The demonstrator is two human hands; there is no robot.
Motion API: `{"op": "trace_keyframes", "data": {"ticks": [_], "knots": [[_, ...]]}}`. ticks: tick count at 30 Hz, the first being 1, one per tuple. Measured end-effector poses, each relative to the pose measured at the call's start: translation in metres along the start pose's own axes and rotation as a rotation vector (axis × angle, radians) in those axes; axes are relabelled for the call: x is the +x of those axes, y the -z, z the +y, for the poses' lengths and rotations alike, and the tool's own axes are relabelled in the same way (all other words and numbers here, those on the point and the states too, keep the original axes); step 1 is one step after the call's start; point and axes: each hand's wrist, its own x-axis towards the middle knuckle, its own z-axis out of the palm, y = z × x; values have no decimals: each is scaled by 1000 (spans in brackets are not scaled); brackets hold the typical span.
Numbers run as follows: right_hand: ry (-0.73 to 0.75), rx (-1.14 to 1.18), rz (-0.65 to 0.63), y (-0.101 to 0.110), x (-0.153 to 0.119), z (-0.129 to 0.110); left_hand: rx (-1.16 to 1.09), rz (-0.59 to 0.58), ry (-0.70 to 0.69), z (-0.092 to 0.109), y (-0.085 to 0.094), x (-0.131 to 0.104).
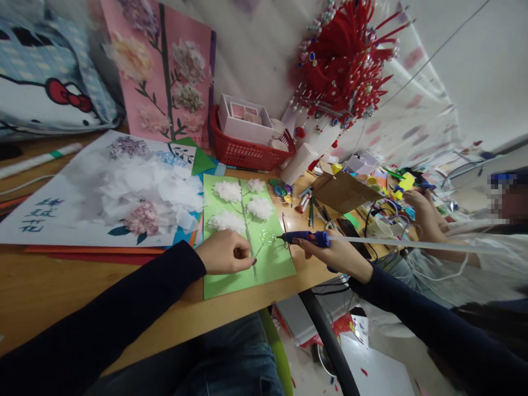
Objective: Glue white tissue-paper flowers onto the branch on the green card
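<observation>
My right hand (pixel 340 256) is wrapped round a blue glue gun (pixel 307 237), with a long pale glue stick (pixel 396 242) sticking out of its back. The gun's tip points left at a ring of clear glue (pixel 268 237) on the green sheet (pixel 225 283). Several white fluffy paper flowers (pixel 259 208) sit along a drawn stem on that sheet. My left hand (pixel 226 253) rests on the sheet's lower left part, its fingers curled and thumb and index finger close together near the stem. Whether anything is between those fingers is too small to tell.
White tissue pieces (pixel 127 181) lie on a white sheet (pixel 61 192) at the left. A red basket (pixel 251 151), a pink flower picture (pixel 144 104) and red beaded stems (pixel 346 66) stand behind. Brushes, scissors and a brown card (pixel 344 191) lie right. Another person's hands (pixel 424 212) are farther right.
</observation>
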Motion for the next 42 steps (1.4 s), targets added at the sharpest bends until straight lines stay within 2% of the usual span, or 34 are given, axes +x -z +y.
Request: {"op": "trace_keyframes", "data": {"ticks": [4, 8, 14, 24, 31, 37, 42], "knots": [[-30, -17, 29, -3, -1, -1, 8, -6, -17, -1, 0, 0], [20, 0, 86, -8, -1, 0, 14, -4, -6, -1, -1, 0], [33, 0, -4, -3, -4, -4, 12, 0, -19, -2, -1, 0], [55, -68, 133, -5, -1, 2, 7, -9, -11, -2, -1, 0], [24, -73, 32, 1, -2, 0, 2, -12, -9, -2, 0, -1], [-15, -96, 133, 1, 3, 2, -7, -17, -8, -3, -1, -1], [15, -51, 111, 2, 6, 2, -16, -9, -13, -2, 0, -1]]}}
